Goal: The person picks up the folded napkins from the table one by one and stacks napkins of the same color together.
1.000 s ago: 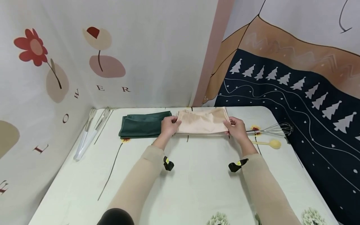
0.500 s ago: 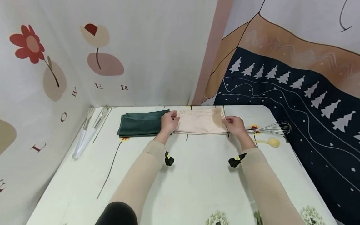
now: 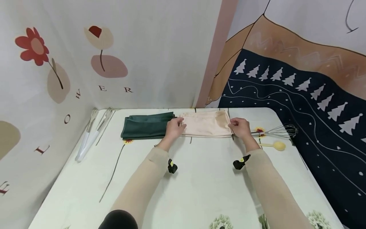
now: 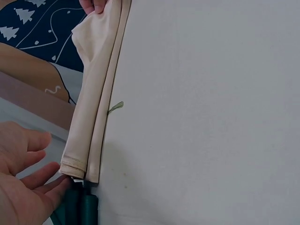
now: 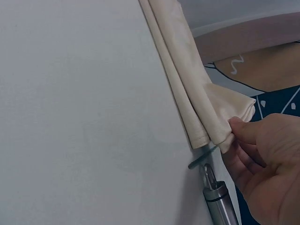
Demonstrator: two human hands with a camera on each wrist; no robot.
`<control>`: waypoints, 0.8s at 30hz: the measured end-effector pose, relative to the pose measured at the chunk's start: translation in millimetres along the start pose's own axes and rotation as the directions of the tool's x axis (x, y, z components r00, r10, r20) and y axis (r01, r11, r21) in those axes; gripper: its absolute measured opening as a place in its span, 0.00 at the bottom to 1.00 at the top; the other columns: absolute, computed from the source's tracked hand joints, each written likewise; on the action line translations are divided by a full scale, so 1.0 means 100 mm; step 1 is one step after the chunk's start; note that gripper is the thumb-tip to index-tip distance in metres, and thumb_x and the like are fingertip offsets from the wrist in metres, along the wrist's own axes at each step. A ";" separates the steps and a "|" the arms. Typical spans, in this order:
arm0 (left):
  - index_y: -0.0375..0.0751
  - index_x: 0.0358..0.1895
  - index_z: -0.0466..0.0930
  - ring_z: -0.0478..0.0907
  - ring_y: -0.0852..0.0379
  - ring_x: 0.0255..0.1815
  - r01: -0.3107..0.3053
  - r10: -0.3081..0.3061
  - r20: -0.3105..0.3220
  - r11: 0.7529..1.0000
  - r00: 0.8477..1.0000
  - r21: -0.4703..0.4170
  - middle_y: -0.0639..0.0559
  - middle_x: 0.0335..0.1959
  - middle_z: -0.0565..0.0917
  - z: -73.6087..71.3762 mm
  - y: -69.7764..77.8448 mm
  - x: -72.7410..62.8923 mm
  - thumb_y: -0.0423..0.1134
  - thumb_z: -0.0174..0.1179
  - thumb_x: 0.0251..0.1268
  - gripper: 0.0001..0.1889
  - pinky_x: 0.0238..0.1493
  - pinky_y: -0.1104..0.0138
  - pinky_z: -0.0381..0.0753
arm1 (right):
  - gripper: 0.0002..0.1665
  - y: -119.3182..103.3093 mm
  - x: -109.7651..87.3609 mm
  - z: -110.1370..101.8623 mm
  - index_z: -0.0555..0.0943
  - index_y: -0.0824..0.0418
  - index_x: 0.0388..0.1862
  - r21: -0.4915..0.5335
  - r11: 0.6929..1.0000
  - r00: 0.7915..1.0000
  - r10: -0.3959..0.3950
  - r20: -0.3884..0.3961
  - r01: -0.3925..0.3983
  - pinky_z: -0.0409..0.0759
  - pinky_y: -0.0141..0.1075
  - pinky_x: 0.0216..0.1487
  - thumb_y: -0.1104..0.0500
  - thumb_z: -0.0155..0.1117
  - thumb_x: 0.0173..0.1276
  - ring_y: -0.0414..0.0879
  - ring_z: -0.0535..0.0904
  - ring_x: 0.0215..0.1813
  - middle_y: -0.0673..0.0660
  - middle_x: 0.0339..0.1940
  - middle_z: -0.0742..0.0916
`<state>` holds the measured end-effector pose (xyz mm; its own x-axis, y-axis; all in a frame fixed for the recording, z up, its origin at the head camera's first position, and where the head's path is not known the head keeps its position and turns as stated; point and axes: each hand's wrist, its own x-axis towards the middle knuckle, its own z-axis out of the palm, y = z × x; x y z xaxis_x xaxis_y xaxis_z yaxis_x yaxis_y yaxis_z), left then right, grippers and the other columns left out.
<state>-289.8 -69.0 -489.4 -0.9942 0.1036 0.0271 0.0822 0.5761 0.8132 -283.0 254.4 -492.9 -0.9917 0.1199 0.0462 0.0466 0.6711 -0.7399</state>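
A folded pale peach cloth [image 3: 204, 124] lies at the back of the table, its right end slightly raised. My right hand [image 3: 240, 128] pinches that right end between thumb and fingers, seen closely at the cloth's corner [image 5: 232, 105] in the right wrist view. At the opposite end is my left hand [image 3: 175, 128], its thumb apart and its fingers [image 4: 49, 180] relaxed against the folded edge. A folded dark green cloth [image 3: 147, 126] lies just left of the peach one, close to its end.
A metal whisk [image 3: 277, 131] and a yellow spoon [image 3: 278, 146] lie to the right. Two utensils with pale handles [image 3: 88, 141] lie at the left edge. Printed curtains [image 3: 160, 63] rise behind the table.
The peach cloth has come down from a lifted, creased pose to lie flatter. My left hand has loosened from its left end, while my right hand stays at the right end.
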 end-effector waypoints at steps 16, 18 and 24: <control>0.33 0.66 0.76 0.70 0.40 0.70 -0.082 0.075 0.060 0.989 0.995 0.122 0.36 0.68 0.75 -0.01 0.05 -0.15 0.37 0.55 0.77 0.20 0.70 0.51 0.69 | 0.15 0.13 -0.09 0.04 0.83 0.70 0.48 -0.025 1.000 0.995 0.010 -0.102 -0.013 0.80 0.44 0.44 0.58 0.68 0.71 0.56 0.83 0.43 0.64 0.40 0.86; 0.34 0.66 0.77 0.69 0.40 0.71 -0.099 0.091 0.058 0.984 0.994 0.146 0.36 0.69 0.74 -0.03 0.05 -0.18 0.38 0.55 0.77 0.20 0.71 0.50 0.68 | 0.16 0.13 -0.12 0.03 0.83 0.70 0.49 -0.012 1.000 0.992 -0.011 -0.124 0.009 0.80 0.43 0.44 0.58 0.66 0.72 0.56 0.83 0.43 0.64 0.40 0.86; 0.37 0.67 0.77 0.67 0.41 0.72 -0.134 0.125 0.060 0.975 0.990 0.180 0.39 0.69 0.73 -0.09 0.03 -0.30 0.41 0.56 0.77 0.20 0.72 0.50 0.66 | 0.15 0.13 -0.28 0.00 0.83 0.69 0.48 -0.028 0.997 0.986 -0.080 -0.148 0.077 0.79 0.43 0.42 0.56 0.64 0.74 0.56 0.83 0.40 0.64 0.38 0.86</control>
<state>-260.6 -77.6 -482.5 -0.9703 0.2229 0.0937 0.2254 0.6934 0.6844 -254.8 259.2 -503.8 -0.9635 0.1726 0.2046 -0.0268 0.6982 -0.7154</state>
